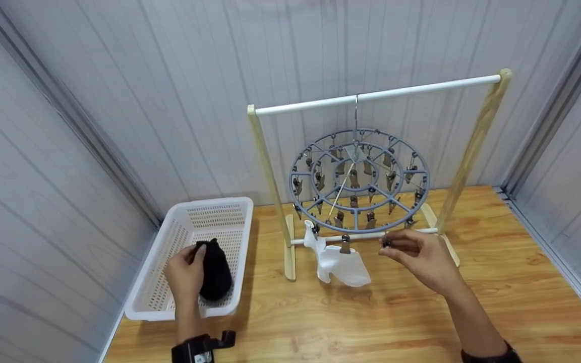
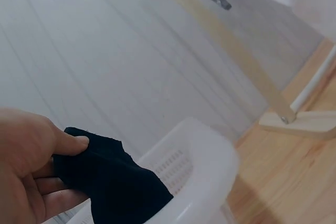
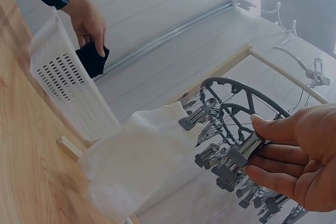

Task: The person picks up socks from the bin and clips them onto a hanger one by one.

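Over the white plastic basket (image 1: 244, 252), my left hand (image 1: 185, 272) pinches a black sock (image 1: 216, 275) by its upper end, between thumb and fingers. The sock dangles down inside the basket's walls. My right hand (image 1: 429, 257) is at the front right edge of a round grey clip hanger (image 1: 356, 230). Its thumb and fingers pinch a metal clip (image 3: 244, 149) with grey tips. Left of that hand, a white sock (image 1: 345, 267) hangs from the hanger's front edge, held by clips. Many other clips dangle from the rings, with nothing visible in them.
The hanger hooks onto the white top bar (image 1: 421, 89) of a wooden stand (image 1: 477, 136). Its feet rest on a wood-grain table (image 1: 290, 322). Light panelled walls (image 1: 205, 91) close in behind and at both sides. The basket stands left of the stand.
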Demonstrator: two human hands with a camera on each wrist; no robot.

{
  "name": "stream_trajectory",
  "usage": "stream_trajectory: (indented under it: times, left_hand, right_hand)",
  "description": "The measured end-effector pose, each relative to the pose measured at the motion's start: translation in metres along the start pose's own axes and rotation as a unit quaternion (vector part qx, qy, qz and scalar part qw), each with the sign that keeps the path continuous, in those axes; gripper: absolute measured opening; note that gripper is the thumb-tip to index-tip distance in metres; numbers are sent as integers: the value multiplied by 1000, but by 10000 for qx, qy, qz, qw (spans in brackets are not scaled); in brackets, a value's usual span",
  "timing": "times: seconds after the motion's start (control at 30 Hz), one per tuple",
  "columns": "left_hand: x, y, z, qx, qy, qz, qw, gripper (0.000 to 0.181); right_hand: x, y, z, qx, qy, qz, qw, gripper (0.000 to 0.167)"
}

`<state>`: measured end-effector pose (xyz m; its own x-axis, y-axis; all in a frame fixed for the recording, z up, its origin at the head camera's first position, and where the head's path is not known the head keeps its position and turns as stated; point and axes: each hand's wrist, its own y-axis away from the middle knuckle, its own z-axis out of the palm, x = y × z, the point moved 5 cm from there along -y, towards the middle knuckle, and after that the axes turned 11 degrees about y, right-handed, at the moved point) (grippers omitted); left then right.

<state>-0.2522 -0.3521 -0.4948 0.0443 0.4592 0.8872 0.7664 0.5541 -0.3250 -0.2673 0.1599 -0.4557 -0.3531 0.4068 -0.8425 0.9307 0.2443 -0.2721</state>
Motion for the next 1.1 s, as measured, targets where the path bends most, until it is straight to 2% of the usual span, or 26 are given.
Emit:
stream_trajectory:
  times: [0.2,0.4,0.63,0.9,1.1]
  left_hand:
    - [7,12,1,285,176,227,9992,22]
    - [8,22,2,399,509,283,9975,20]
    - [11,29,5,504,773,541,9943,18]
    - [14,36,5,523,776,392,9948,22]
    - [19,40,5,509,749,426,9950,22]
  right_hand:
    - [1,0,1,-24,54,74,10000,26]
    - [1,0,0,-88,-51,132,9999,30]
    - [1,0,-1,-141,-101,175,9997,28]
    - [2,-2,0,-150,-197,186,9995,29]
    - [2,-2,-1,-100,-83,176,9998,29]
